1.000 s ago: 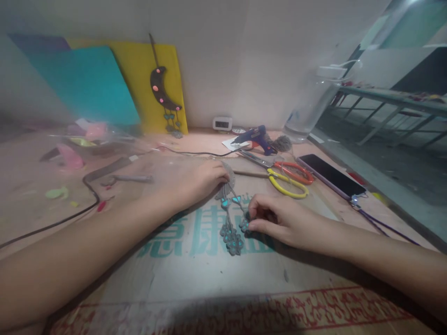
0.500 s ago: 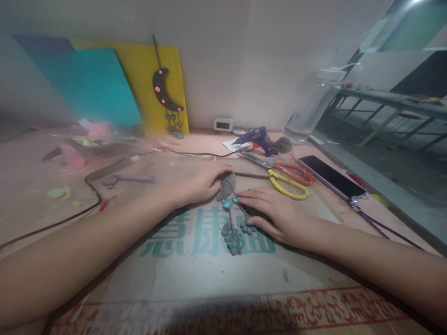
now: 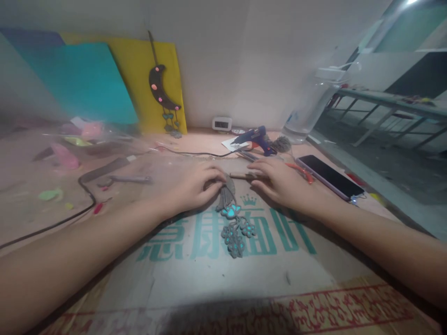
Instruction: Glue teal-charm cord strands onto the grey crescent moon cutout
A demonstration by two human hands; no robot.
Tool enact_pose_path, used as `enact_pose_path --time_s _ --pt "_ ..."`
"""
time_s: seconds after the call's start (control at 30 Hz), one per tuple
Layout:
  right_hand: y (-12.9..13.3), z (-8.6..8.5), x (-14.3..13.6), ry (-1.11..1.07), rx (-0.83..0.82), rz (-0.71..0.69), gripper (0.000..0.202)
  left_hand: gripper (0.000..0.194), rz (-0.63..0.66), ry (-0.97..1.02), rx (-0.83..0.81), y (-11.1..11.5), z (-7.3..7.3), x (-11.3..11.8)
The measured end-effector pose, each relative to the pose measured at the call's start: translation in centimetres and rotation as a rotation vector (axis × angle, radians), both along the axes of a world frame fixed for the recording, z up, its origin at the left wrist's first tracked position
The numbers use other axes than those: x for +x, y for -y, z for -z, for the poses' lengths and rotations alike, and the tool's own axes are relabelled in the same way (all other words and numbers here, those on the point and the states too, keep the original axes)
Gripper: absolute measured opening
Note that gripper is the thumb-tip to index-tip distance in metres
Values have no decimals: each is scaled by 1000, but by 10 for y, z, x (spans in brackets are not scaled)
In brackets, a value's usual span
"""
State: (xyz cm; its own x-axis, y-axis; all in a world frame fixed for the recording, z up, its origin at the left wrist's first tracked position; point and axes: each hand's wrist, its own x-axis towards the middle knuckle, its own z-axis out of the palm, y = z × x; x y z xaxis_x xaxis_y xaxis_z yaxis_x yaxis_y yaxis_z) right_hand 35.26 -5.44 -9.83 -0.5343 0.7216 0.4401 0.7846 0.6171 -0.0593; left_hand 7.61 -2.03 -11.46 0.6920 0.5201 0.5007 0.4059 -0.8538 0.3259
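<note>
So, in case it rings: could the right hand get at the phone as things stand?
Probably yes: the right hand is near the phone, and only an orange handle shows between them.

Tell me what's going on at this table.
A person's left hand is at the top of a grey ornament with turquoise pieces, which lies on a printed board. The right hand is at a brown stick; whether it has a grip is unclear. Orange-handled scissors lie partly hidden behind that hand.
</note>
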Motion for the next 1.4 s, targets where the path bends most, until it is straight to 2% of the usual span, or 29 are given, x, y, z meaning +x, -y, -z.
enact_pose_path --time_s 0.13,0.23,0.33,0.43,0.5,0.57,0.73,0.87,1.07,1.17,1.27,1.4 --pt "-23 14 4 21 -62 11 27 19 33 -46 9 0 1 1" --pt "-27 8 1 -9 -28 54 27 19 37 -61 11 0 2 2" --pt "-10 -15 -5 -27 -67 32 16 17 24 -65 -1 1 2 2" --pt "22 -41 -14 58 -463 -160 25 19 6 -71 -10 1 1 2" --pt "42 -50 -20 93 -529 -183 36 21 13 -80 11 2 1 2" --pt "55 -51 -25 135 -541 -202 38 22 33 -81 44 2 2 2" --pt "60 -39 -30 181 -629 -317 19 24 60 -62 92 0 4 2" --pt "63 -41 -29 187 -713 -366 22 26 72 -84 102 -1 3 1" --pt "67 -43 -31 162 -756 -430 19 27 58 -113 100 0 2 1" --pt "68 -45 -31 142 -768 -427 24 27 63 -125 101 -1 3 1" --pt "66 -50 -30 116 -758 -356 32 27 55 -133 102 0 5 1" --pt "50 -57 -20 47 -644 -223 32 24 -9 -149 63 2 4 1"
